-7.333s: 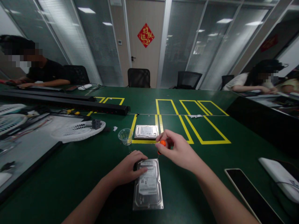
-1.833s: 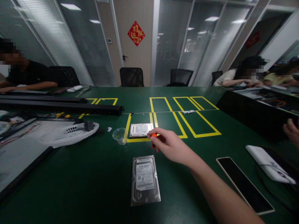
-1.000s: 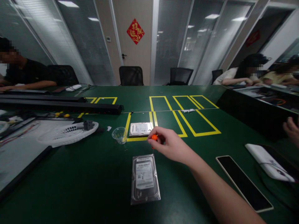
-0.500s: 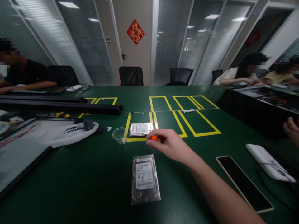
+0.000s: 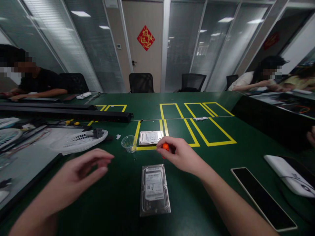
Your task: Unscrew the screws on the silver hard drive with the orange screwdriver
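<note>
A silver hard drive (image 5: 155, 190) lies label up on the green table in front of me. At its far right corner my right hand (image 5: 176, 152) is closed around the orange handle of a screwdriver (image 5: 165, 147), whose thin shaft points down to that corner. My left hand (image 5: 81, 177) hangs over the table to the left of the drive, fingers apart and curved, holding nothing. A second hard drive (image 5: 150, 137) rests beyond, inside a yellow taped box. Left of it stands a clear plastic cup (image 5: 129, 144); its contents are too small to make out.
A phone (image 5: 263, 196) and a white power bank (image 5: 287, 173) with a cable lie on the right. White racket-like frames (image 5: 81, 141), a grey panel (image 5: 27, 157) and long black bars (image 5: 98, 114) occupy the left. People sit at both far sides.
My left hand has come into view from the lower left. My right hand keeps the screwdriver at the drive's corner. The whole view has shifted slightly.
</note>
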`<state>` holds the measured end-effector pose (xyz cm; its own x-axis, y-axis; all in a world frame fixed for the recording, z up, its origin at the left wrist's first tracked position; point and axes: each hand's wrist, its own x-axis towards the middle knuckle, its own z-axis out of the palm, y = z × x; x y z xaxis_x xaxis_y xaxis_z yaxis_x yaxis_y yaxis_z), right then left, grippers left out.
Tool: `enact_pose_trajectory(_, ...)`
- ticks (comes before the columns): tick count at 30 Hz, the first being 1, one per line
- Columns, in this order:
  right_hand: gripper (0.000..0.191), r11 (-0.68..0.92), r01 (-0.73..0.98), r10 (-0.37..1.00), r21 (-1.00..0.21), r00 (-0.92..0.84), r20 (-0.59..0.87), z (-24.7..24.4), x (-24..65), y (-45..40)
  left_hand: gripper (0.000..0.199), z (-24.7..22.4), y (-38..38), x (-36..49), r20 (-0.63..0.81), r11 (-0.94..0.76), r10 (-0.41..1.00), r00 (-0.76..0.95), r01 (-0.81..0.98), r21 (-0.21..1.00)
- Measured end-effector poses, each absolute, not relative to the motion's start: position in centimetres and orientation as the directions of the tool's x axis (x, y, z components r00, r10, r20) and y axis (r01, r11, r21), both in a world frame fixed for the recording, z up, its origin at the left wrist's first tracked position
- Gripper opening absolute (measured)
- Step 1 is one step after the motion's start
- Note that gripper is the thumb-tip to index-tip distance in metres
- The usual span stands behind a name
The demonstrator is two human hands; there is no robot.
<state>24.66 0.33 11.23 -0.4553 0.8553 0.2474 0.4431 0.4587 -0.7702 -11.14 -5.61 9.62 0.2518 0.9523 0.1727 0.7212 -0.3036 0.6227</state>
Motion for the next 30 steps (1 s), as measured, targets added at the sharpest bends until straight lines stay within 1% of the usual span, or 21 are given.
enact_pose_trajectory(3,0.014,0.449,0.45,0.857,-0.772,-0.463,0.228,11.2,24.7,0.4,0.033,9.1,-2.3,-5.6,0.044,-0.39,0.887,0.459,0.697,0.602)
enact_pose_trajectory(5,0.021,0.423,0.439,0.864,-0.793,-0.458,0.208,11.1,24.8,0.4,0.032,8.0,-0.9,-2.9,0.022,-0.44,0.847,0.532,0.676,0.591)
enact_pose_trajectory(7,0.028,0.396,0.417,0.873,-0.818,-0.448,0.194,11.0,24.8,0.4,0.032,6.6,-0.1,-1.3,0.034,-0.478,0.821,0.569,0.655,0.585)
enact_pose_trajectory(10,0.031,0.384,0.416,0.883,-0.824,-0.425,0.197,10.9,24.8,0.4,0.036,4.8,0.7,-0.3,0.048,-0.497,0.808,0.587,0.635,0.592)
enact_pose_trajectory(15,0.016,0.387,0.474,0.904,-0.791,-0.365,0.223,10.7,24.6,0.6,0.034,3.0,0.9,0.2,0.042,-0.476,0.802,0.596,0.594,0.649)
enact_pose_trajectory(18,0.01,0.385,0.451,0.907,-0.805,-0.345,0.241,10.6,24.5,0.5,0.031,2.4,0.7,0.5,0.077,-0.501,0.783,0.617,0.551,0.668)
enact_pose_trajectory(21,0.006,0.404,0.421,0.893,-0.812,-0.372,0.252,10.7,24.4,0.5,0.032,2.0,0.5,0.8,0.099,-0.515,0.769,0.632,0.52,0.682)
enact_pose_trajectory(27,0.023,0.364,0.423,0.88,-0.83,-0.448,0.157,11.2,24.9,0.4,0.033,1.2,0.4,0.9,0.123,-0.532,0.746,0.654,0.476,0.7)
enact_pose_trajectory(30,0.029,0.356,0.435,0.884,-0.827,-0.445,0.146,11.3,25.1,0.4,0.035,0.8,0.4,0.7,0.13,-0.536,0.746,0.653,0.474,0.699)
